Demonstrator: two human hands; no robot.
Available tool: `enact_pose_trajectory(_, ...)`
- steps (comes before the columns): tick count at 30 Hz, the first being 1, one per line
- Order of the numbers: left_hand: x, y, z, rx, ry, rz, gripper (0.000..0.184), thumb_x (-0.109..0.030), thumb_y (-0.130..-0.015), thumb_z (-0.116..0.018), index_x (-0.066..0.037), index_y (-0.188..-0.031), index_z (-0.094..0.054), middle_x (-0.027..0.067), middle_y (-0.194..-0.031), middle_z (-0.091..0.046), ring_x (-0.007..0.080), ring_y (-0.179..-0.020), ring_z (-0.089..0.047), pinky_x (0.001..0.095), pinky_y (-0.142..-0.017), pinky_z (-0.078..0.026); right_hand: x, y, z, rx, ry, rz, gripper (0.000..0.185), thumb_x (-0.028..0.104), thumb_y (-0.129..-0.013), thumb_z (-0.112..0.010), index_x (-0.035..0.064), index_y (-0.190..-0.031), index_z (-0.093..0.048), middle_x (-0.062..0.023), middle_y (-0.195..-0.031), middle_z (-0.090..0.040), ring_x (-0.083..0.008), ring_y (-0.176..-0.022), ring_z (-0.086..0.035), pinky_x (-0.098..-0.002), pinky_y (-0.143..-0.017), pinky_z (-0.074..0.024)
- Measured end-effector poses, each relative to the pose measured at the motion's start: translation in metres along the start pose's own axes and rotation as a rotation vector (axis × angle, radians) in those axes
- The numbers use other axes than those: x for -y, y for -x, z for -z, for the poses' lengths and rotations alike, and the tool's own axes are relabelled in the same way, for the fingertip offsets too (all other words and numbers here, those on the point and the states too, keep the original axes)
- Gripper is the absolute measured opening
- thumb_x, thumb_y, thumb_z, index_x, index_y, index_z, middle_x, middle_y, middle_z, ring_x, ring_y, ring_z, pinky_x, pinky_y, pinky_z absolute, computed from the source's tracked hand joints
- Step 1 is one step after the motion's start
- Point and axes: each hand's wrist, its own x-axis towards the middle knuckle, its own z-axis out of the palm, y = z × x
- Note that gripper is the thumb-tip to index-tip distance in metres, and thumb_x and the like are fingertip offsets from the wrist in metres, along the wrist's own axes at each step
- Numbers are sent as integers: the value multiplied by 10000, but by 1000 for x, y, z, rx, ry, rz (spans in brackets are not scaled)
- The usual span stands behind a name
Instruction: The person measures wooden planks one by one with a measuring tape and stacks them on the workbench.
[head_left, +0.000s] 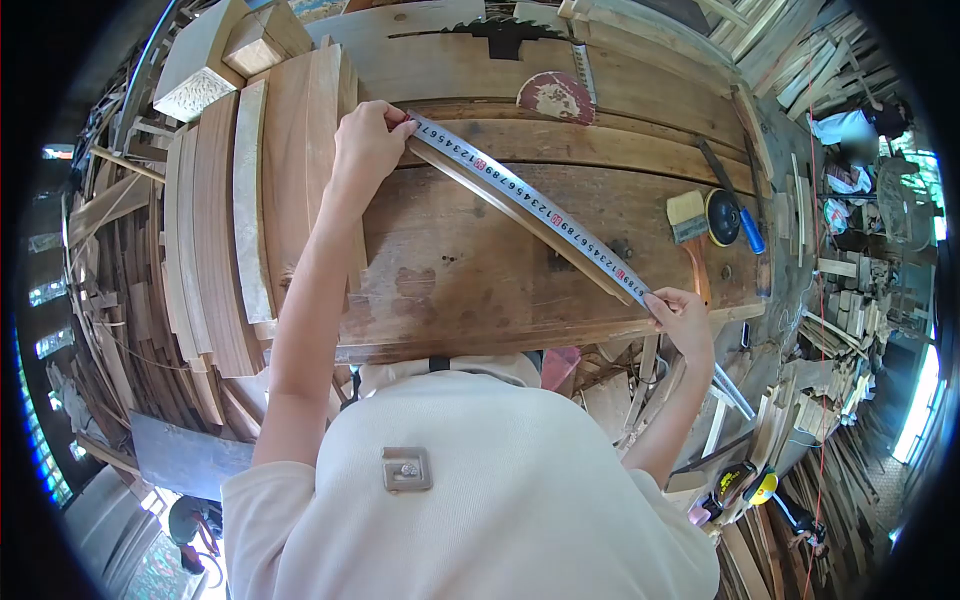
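Observation:
A steel tape measure blade stretches diagonally over the wooden workbench, along a narrow wooden strip. My left hand pinches the blade's upper left end at the strip's end. At the lower right, my right hand has its fingers closed on the blade near the strip's other end. The blade lies along the strip's far edge, its numbers facing up. The tape's case cannot be made out.
Boards and square blocks are stacked at the left. A brush, a round black pad and a blue-handled tool lie right. Farther back are a reddish disc and a dark saw-toothed shape. A person is far right.

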Motion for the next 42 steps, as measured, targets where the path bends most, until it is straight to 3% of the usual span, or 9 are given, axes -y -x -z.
enact_pose_trajectory(5, 1, 0, -2, -4, 10, 10, 214, -185, -720, -641, -13, -847, -627, 121, -765, -630, 197, -713, -604, 296, -667, -460, 3, 1, 0, 77, -49, -31, 143, 142, -807, -571, 2, -807, -602, -1, -575, -544, -46, -493, -484, -176, -464, -385)
enact_pose_trajectory(7, -2, 1, 0, -15, 28, 10, 184, -184, -711, -634, -26, -805, -634, 127, -762, -622, 264, -718, -594, 345, -684, -455, 2, 1, 0, 110, -84, -28, 140, 137, -812, -563, 1, -814, -600, -5, -576, -547, -48, -490, -487, -176, -459, -387)
enact_pose_trajectory(23, -3, 2, 0, -22, 33, 4, 189, -178, -721, -626, -14, -815, -632, 137, -750, -621, 268, -709, -595, 345, -681, -455, 19, -12, -14, 89, -114, 29, 124, 111, -805, -561, -6, -831, -590, -33, -621, -580, -68, -552, -545, -189, -483, -424)
enact_pose_trajectory(25, -2, 1, 0, -1, -11, -1, 219, -197, -722, -640, -21, -850, -629, 120, -762, -629, 215, -712, -604, 306, -678, -457, 19, -14, -12, 115, -118, 27, 125, 109, -801, -566, -10, -831, -591, -39, -626, -585, -72, -552, -550, -190, -483, -430)
enact_pose_trajectory(42, -2, 1, 0, -6, -17, -15, 214, -192, -727, -635, -18, -851, -625, 136, -776, -628, 227, -713, -608, 311, -667, -460, 19, -15, -15, 76, -110, 27, 139, 101, -792, -572, -29, -826, -604, -50, -621, -586, -80, -535, -552, -189, -480, -439)
